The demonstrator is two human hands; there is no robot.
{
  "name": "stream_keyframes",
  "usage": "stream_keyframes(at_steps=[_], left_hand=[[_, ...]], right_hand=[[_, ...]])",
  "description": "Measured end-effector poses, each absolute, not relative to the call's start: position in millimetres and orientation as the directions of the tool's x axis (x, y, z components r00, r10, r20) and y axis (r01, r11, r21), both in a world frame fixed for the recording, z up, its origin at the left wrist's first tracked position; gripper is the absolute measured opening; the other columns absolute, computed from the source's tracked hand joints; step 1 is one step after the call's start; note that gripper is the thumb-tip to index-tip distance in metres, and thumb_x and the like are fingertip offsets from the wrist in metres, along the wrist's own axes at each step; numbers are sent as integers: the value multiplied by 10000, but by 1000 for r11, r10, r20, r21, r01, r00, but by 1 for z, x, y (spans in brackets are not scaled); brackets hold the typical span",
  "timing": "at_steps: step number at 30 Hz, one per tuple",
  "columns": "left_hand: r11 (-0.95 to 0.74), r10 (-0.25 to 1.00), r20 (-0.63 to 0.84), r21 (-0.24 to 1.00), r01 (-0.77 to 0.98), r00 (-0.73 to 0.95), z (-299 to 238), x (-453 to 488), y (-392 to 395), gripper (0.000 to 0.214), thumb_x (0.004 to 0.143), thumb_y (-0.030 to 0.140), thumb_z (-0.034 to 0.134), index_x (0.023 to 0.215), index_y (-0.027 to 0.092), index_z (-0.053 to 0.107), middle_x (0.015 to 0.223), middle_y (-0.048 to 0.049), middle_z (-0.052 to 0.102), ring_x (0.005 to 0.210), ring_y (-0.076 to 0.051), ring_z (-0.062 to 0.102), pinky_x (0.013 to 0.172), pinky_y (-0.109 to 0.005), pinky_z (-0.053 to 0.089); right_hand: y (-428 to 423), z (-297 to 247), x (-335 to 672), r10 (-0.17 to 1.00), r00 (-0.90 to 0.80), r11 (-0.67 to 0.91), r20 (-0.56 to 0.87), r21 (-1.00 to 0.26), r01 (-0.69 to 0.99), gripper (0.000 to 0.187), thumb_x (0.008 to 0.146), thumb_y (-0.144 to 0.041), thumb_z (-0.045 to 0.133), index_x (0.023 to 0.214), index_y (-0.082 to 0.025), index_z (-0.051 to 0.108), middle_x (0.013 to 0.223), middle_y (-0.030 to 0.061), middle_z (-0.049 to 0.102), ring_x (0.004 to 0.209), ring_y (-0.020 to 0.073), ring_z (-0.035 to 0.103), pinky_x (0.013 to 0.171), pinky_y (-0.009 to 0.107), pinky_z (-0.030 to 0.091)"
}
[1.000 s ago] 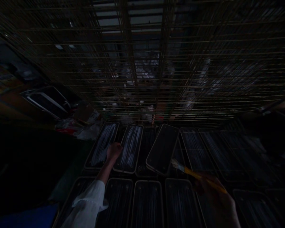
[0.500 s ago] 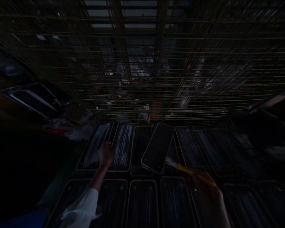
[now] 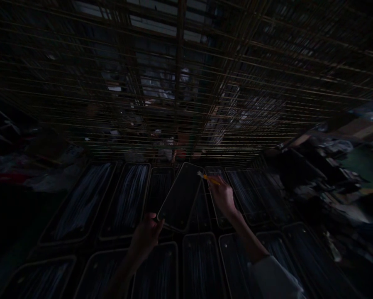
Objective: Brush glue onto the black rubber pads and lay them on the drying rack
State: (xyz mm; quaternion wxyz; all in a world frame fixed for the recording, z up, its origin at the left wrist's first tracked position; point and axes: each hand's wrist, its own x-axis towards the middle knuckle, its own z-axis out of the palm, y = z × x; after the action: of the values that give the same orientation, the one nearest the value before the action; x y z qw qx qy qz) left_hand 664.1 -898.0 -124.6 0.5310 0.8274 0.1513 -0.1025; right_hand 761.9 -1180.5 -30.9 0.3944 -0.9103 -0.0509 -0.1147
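The scene is very dark. Several long dark trays [image 3: 128,201] with pale rims lie in rows on a wire rack. One dark tray [image 3: 181,195] lies tilted on top of the back row. My left hand [image 3: 147,234] grips this tilted tray's near left corner. My right hand [image 3: 223,195] is closed on a small brush with a yellow handle [image 3: 208,177], whose pale bristles touch the tilted tray's far right corner. A white sleeve covers my right forearm.
Wire rack shelving [image 3: 186,83] fills the upper view, close overhead. Crumpled bags and clutter [image 3: 58,176] lie at the left. Dark boxes and objects [image 3: 323,174] crowd the right side. More trays [image 3: 201,265] fill the near row.
My left hand left the back-left trays and took the tilted tray's near corner. My right hand carried the brush forward to the tray's far corner. The view shifted right.
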Motion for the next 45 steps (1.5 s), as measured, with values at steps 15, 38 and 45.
stream_keyframes(at_steps=[15,38,45], left_hand=[[-461,193,-452,742,487,871,-124,676,-900,232,878,444,443,833,224,498,583,50,599,387,-120,567,413,-219,390],[-354,191,-508,762,542,840,-120,679,-900,224,831,403,514,745,197,531,512,35,589,365,-108,522,380,-200,345],[-327,178,-520,769,549,835,-114,678,-899,213,825,400,530,798,190,547,555,23,610,409,-122,561,389,-206,382]], right_hand=[[-1162,-55,761,250,948,-887,198,-345,306,204,997,-261,461,1133,-258,612,1111,20,690,786,154,681,578,234,457],[-1154,-52,807,168,939,-869,301,-405,285,212,983,-246,472,1125,-252,629,1103,27,694,854,168,683,653,239,503],[-1140,-62,736,337,926,-796,170,-473,377,210,986,-244,481,1140,-273,620,1091,20,697,828,152,686,656,229,505]])
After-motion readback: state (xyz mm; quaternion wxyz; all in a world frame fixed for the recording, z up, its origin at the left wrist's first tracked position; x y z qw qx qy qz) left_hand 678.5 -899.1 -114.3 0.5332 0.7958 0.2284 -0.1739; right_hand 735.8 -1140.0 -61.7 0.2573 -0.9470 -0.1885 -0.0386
